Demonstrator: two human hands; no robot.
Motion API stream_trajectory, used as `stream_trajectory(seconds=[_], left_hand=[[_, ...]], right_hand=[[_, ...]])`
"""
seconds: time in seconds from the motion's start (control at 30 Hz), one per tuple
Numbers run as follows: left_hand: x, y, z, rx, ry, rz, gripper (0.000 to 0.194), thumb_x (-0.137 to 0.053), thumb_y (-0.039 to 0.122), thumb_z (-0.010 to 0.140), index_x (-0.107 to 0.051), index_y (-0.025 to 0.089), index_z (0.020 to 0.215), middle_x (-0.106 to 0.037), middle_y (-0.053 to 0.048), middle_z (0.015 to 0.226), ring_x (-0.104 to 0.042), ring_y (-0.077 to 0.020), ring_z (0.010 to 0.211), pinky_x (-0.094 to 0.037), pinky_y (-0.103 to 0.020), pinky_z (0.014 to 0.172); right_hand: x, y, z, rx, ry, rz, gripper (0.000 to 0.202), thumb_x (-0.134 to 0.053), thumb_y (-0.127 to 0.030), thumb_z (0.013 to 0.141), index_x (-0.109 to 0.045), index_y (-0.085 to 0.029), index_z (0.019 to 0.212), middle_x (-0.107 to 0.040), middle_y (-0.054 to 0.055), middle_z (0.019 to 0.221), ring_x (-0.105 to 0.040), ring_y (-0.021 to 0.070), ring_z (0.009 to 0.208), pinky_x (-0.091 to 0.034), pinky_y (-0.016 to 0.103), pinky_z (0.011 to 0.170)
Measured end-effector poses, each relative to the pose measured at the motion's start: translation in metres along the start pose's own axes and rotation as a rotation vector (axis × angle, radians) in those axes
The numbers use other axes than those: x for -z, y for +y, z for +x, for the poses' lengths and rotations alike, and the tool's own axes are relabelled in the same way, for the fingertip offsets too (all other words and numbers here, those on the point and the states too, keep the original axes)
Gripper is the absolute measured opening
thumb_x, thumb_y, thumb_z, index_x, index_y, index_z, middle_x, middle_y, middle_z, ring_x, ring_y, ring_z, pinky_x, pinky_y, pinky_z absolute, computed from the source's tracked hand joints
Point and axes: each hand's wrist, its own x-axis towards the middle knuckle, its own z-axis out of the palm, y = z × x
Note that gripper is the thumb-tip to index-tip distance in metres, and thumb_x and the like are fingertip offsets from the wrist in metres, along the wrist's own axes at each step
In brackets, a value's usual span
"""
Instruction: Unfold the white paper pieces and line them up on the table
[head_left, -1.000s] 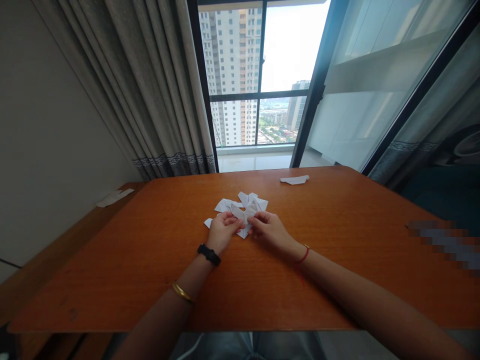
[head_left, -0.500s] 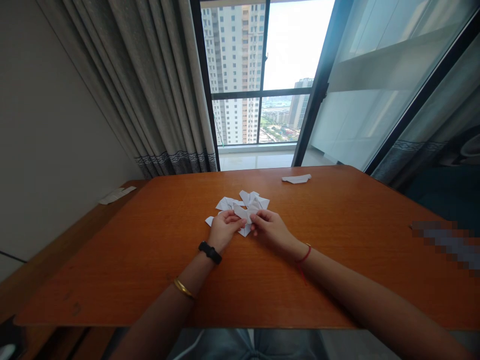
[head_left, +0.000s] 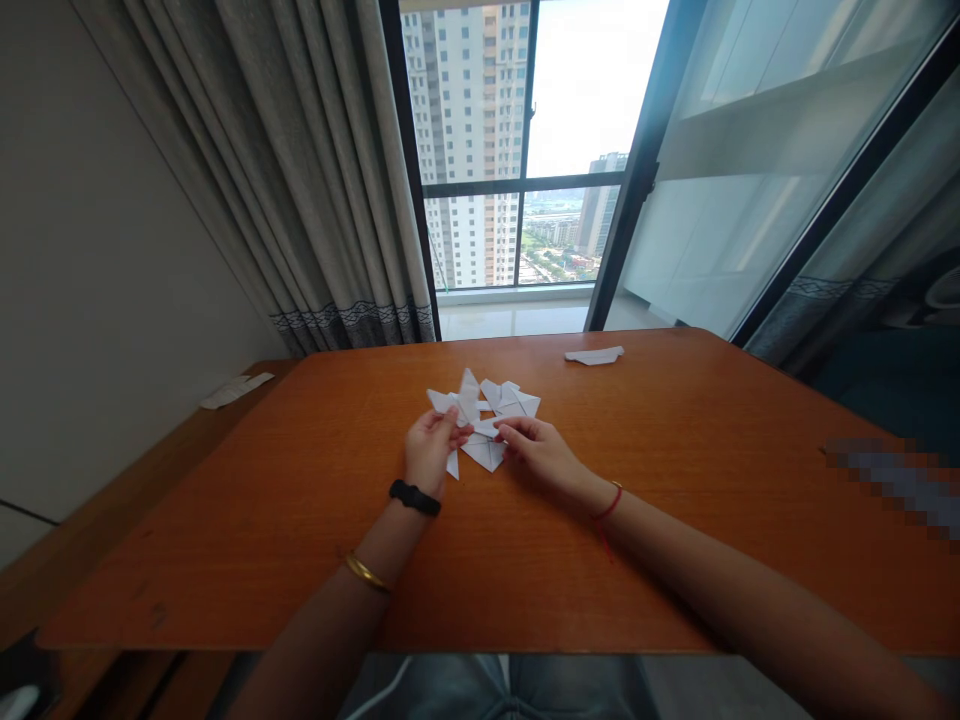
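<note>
Several folded white paper pieces (head_left: 514, 402) lie bunched together on the orange-brown table, with pointed tips facing different ways. My left hand (head_left: 430, 447) pinches one folded paper piece (head_left: 468, 397), its tip pointing up and away from me. Between the fingertips of my right hand (head_left: 541, 452) is the edge of another white fold (head_left: 487, 427), close to the left fingers. Just below it a paper square with creases (head_left: 484, 452) rests on the table. Whether the pieces in both hands are joined is hidden by the fingers.
A folded white paper strip (head_left: 594, 356) lies near the far edge of the wooden table (head_left: 300, 560). More white paper (head_left: 237, 390) rests on the ledge at the left. A blurred patch (head_left: 900, 485) covers something at the right edge. Beyond stand a curtain (head_left: 300, 200) and a window.
My left hand has shifted slightly left and turned, bringing its paper piece upright with the tip pointing away. The creased square below shows more. My right hand has barely moved.
</note>
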Motion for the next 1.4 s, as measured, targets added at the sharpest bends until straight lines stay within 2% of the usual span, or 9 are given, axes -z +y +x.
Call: stream_trajectory(seconds=[0.13,0.27,0.4,0.63,0.77,0.9,1.1,1.23,1.4], left_hand=[[0.011,0.015,0.017,-0.032,0.251,-0.236,0.021,-0.07,0.019,0.081,-0.051,0.015,0.074,-0.065,-0.001,0.068,-0.068,-0.0137,0.066,-0.052,-0.02,0.058],[0.016,0.015,0.024,-0.025,0.28,-0.244,0.019,-0.067,0.016,0.083,-0.05,0.015,0.074,-0.065,-0.002,0.067,-0.068,-0.0136,0.066,-0.052,-0.019,0.058],[0.017,0.009,0.024,-0.012,0.271,-0.232,0.017,-0.066,0.016,0.084,-0.051,0.014,0.076,-0.064,-0.002,0.068,-0.067,-0.0131,0.065,-0.052,-0.02,0.058],[0.016,0.008,0.024,0.017,0.208,-0.221,0.027,-0.073,0.022,0.077,-0.048,0.015,0.071,-0.058,0.003,0.061,-0.067,-0.0137,0.066,-0.05,-0.019,0.057],[0.013,0.01,0.02,0.062,0.136,-0.185,0.028,-0.077,0.024,0.072,-0.051,0.015,0.073,-0.058,0.002,0.06,-0.064,-0.0125,0.058,-0.049,-0.02,0.052],[0.01,0.008,0.014,0.052,0.048,-0.142,0.031,-0.081,0.028,0.065,-0.054,0.014,0.073,-0.06,0.002,0.06,-0.06,-0.0097,0.052,-0.047,-0.018,0.05],[0.001,0.0,0.002,0.055,-0.144,-0.04,0.042,-0.086,0.039,0.057,-0.059,0.014,0.078,-0.061,0.001,0.063,-0.063,-0.0127,0.059,-0.048,-0.02,0.053],[-0.005,-0.004,-0.011,0.192,-0.319,-0.085,0.04,-0.086,0.036,0.059,-0.061,0.015,0.082,-0.065,-0.001,0.076,-0.062,-0.0118,0.065,-0.048,-0.02,0.056],[-0.011,-0.012,-0.022,0.188,-0.427,-0.058,0.037,-0.083,0.035,0.065,-0.067,0.013,0.091,-0.067,-0.006,0.089,-0.06,-0.0123,0.076,-0.046,-0.019,0.06]], right_hand=[[0.003,0.0,0.033,0.056,0.053,-0.501,0.024,-0.052,-0.032,0.088,-0.068,-0.017,0.097,-0.069,0.006,0.098,-0.061,0.0162,0.086,-0.045,0.026,0.078],[-0.012,-0.003,0.077,0.007,0.108,-0.659,0.027,-0.057,-0.037,0.085,-0.069,-0.016,0.097,-0.063,0.013,0.111,-0.056,0.0245,0.103,-0.041,0.033,0.087],[-0.026,0.0,0.105,-0.072,0.06,-0.752,0.047,-0.08,-0.047,0.06,-0.07,-0.013,0.091,-0.06,0.019,0.115,-0.055,0.0316,0.106,-0.043,0.035,0.083],[-0.007,0.003,0.117,-0.1,-0.054,-0.634,0.03,-0.086,-0.024,0.049,-0.068,-0.017,0.071,-0.068,0.004,0.072,-0.063,0.02,0.073,-0.044,0.025,0.063],[0.009,-0.015,0.106,-0.022,0.033,-0.443,0.022,-0.079,-0.027,0.06,-0.067,-0.016,0.075,-0.067,0.002,0.072,-0.061,0.0153,0.067,-0.044,0.023,0.06],[0.028,-0.034,0.068,0.063,0.175,-0.205,0.024,-0.063,-0.038,0.077,-0.061,-0.016,0.085,-0.066,0.003,0.079,-0.06,0.0132,0.065,-0.047,0.024,0.058],[0.037,-0.031,0.003,-0.137,0.223,0.676,0.041,-0.075,-0.019,0.061,-0.051,-0.022,0.093,-0.063,-0.002,0.071,-0.066,0.0164,0.062,-0.052,0.027,0.054],[0.024,-0.019,-0.011,-0.241,0.226,0.833,0.029,-0.075,-0.016,0.06,-0.055,-0.018,0.081,-0.066,0.002,0.083,-0.067,0.0181,0.077,-0.052,0.026,0.061],[0.002,-0.013,-0.018,-0.2,0.128,0.867,0.028,-0.081,-0.03,0.058,-0.059,-0.016,0.067,-0.056,-0.003,0.06,-0.048,0.0072,0.052,-0.034,0.019,0.046]])
